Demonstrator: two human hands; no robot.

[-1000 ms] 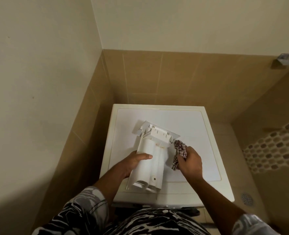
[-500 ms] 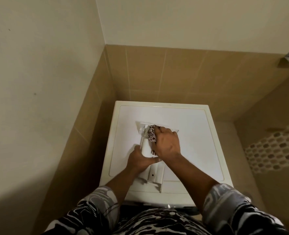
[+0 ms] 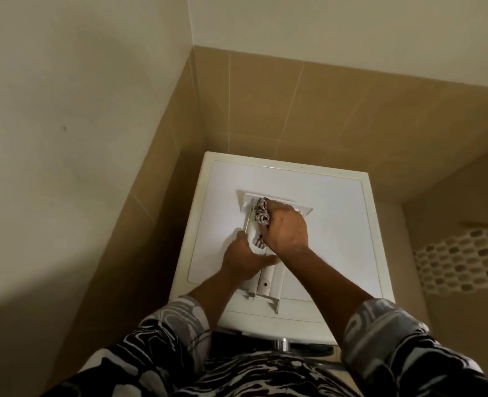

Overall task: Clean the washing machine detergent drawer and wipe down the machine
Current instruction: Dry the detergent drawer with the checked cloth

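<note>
Short-sleeved shirt [image 3: 251, 373] in black, white and grey swirls, sleeves [image 3: 380, 333] to the elbow, forearms [image 3: 337, 277] bare.

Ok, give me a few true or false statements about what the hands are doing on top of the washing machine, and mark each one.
1. The detergent drawer lies on top of the washing machine. True.
2. The right hand presses a patterned cloth against the drawer's far end. True.
3. The left hand hangs free beside the machine. False: it grips the drawer at its left side, thumb laid across it.
4. The cloth is plain blue. False: it has a dark and white pattern.
5. The machine stands in a corner lined with tan tiles. True.
</note>
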